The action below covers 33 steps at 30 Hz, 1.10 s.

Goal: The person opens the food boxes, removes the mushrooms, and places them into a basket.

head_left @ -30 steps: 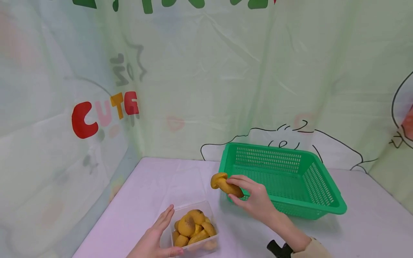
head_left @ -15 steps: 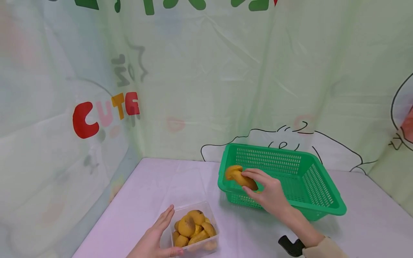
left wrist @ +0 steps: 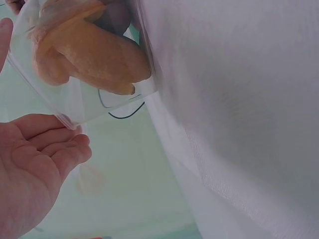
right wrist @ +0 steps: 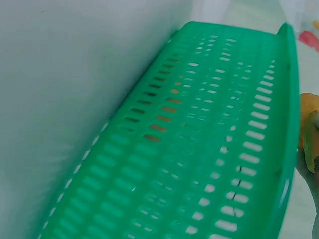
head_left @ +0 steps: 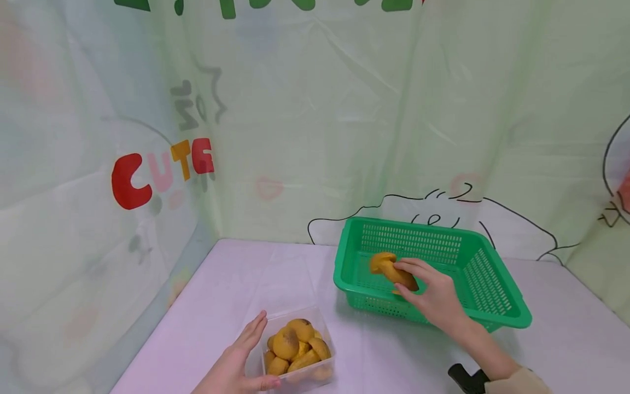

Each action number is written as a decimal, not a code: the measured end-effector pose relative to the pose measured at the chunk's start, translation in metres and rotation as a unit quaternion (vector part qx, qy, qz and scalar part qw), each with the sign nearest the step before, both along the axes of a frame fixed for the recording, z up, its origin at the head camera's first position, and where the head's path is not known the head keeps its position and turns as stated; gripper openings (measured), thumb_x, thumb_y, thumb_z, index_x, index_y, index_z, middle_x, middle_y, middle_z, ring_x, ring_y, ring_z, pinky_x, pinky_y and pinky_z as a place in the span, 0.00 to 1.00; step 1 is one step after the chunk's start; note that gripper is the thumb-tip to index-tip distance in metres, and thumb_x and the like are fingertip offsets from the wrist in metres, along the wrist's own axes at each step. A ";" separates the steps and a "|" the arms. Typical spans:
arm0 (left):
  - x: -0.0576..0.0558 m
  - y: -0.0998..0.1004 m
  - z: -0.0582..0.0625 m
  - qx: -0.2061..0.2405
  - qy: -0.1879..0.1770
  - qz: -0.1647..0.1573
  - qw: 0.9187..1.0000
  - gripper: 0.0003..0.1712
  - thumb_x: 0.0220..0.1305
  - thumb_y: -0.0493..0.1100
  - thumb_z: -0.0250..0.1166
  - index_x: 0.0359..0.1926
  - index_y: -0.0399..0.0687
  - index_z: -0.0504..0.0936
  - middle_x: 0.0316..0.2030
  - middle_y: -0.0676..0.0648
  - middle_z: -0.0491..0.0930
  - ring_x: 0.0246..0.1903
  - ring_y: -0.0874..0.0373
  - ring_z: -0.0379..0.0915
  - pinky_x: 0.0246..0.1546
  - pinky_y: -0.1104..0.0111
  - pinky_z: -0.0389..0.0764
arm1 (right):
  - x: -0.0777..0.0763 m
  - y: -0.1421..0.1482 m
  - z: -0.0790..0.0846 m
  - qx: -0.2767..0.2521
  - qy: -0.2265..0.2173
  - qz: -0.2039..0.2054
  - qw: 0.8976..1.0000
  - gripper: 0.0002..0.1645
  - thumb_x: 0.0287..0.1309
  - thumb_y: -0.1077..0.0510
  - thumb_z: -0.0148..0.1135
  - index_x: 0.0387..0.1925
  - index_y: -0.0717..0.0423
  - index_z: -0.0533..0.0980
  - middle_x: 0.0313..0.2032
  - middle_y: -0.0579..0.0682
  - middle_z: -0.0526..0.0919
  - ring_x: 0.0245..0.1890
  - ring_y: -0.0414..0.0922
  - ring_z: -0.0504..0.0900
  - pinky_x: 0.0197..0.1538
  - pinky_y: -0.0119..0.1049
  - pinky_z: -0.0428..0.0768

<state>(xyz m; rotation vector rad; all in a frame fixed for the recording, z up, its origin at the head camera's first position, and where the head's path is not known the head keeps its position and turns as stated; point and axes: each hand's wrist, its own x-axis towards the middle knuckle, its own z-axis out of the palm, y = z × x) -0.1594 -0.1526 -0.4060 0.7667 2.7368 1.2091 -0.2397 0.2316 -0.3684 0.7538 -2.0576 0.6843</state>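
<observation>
My right hand pinches a yellow-brown mushroom by its stem between thumb and fingers, held over the green basket. Its cap points left and its stem slants down to the right. A small yellow patch shows inside the basket below the hand, and orange shows through the slots in the right wrist view. With fingers fairly straight, my left hand lies along a clear plastic box, fingertips at its far left corner and thumb near its front edge. Several mushrooms fill the box.
A pale cloth covers the table. Behind it hangs a light green curtain with printed letters and drawings; another sheet closes the left side. A black device sits at my right wrist, beside a beige sleeve.
My right hand has moved right with the mushroom, from the basket's left edge to above its inside. The left hand and the box have stayed in place.
</observation>
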 end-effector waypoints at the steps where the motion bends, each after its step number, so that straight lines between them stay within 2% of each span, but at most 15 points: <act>1: 0.000 0.000 0.000 0.000 -0.001 0.000 1.000 0.57 0.50 0.60 0.68 0.69 0.34 0.50 0.70 0.40 0.46 0.65 0.37 0.43 0.53 0.40 0.61 | 0.000 0.002 -0.001 0.001 -0.002 -0.005 1.000 0.28 0.26 0.74 0.76 0.38 0.62 0.81 0.39 0.52 0.82 0.36 0.50 0.82 0.39 0.17 0.74; 8: -0.001 0.000 0.000 -0.003 0.004 0.001 1.000 0.57 0.50 0.61 0.68 0.70 0.35 0.50 0.70 0.41 0.46 0.65 0.38 0.44 0.53 0.41 0.61 | -0.003 0.010 -0.009 0.010 -0.023 -0.023 0.999 0.27 0.27 0.74 0.75 0.39 0.63 0.81 0.40 0.53 0.81 0.36 0.50 0.81 0.38 0.17 0.73; 19: -0.001 0.001 0.001 -0.002 -0.001 0.003 1.000 0.58 0.50 0.62 0.67 0.70 0.36 0.50 0.70 0.41 0.45 0.65 0.38 0.44 0.53 0.41 0.61 | -0.006 0.012 -0.017 0.020 -0.030 -0.011 0.999 0.28 0.27 0.75 0.75 0.39 0.63 0.80 0.40 0.53 0.80 0.35 0.50 0.81 0.38 0.16 0.73; 27: 0.000 0.001 0.000 -0.005 0.013 0.004 1.000 0.58 0.49 0.61 0.68 0.69 0.35 0.50 0.70 0.40 0.46 0.65 0.39 0.45 0.52 0.41 0.62 | -0.008 0.012 -0.018 0.024 -0.033 -0.017 0.999 0.28 0.27 0.74 0.76 0.39 0.63 0.80 0.39 0.53 0.81 0.35 0.50 0.81 0.36 0.19 0.75; 33: -0.001 0.001 0.000 -0.006 0.007 0.005 1.000 0.57 0.50 0.62 0.67 0.70 0.36 0.50 0.70 0.40 0.46 0.65 0.39 0.45 0.52 0.41 0.62 | -0.009 0.014 -0.018 0.016 -0.032 -0.008 0.999 0.28 0.25 0.73 0.77 0.37 0.62 0.81 0.38 0.52 0.81 0.34 0.49 0.81 0.37 0.16 0.73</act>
